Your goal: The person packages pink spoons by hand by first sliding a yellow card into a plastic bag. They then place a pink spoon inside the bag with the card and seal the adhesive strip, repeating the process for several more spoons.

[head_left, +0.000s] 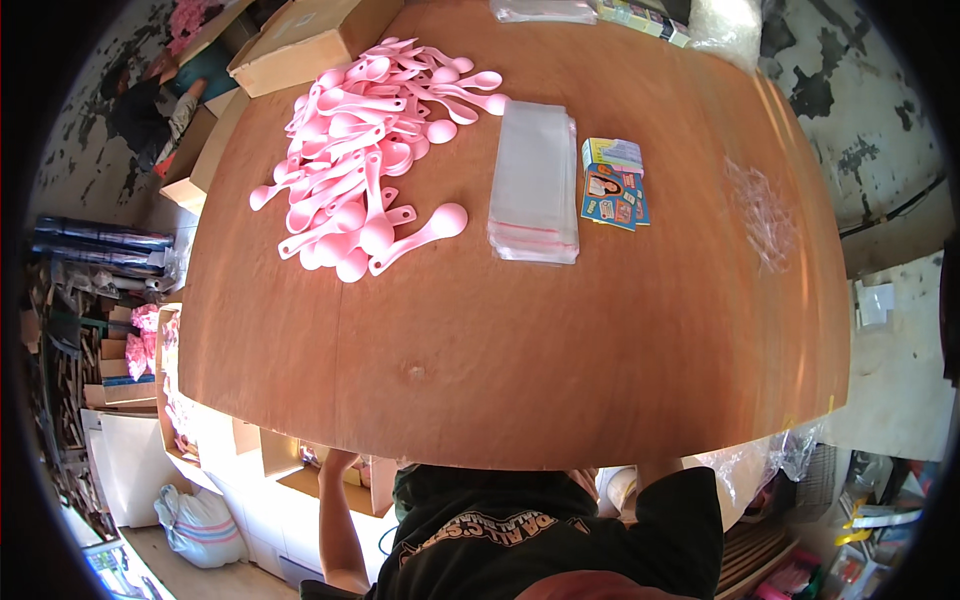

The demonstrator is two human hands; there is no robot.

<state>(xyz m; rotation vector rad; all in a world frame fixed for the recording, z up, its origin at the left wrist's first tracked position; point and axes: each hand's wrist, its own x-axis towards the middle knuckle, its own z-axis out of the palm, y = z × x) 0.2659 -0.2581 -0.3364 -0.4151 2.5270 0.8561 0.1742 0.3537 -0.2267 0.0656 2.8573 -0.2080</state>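
Observation:
Both forearms reach up to the table's near edge, and the fingers are hidden beneath it. Only the wrist end of my left hand (338,461) shows, at the left part of that edge. Of my right hand (657,468), just a sliver is visible farther right. Neither touches the things on the tabletop. A heap of pink plastic spoons (376,232) lies on the left half of the brown wooden table (520,370). Right of it rests a stack of clear plastic bags (533,180), then a small pile of printed cards (614,195), blue and yellow.
Thin clear plastic strips (762,215) lie loosely near the right edge. An open cardboard box (310,40) stands at the far left corner; a plastic roll (725,30) is at the far right. Another person (150,115) is beyond the left side. A white sack (200,525) sits on the floor.

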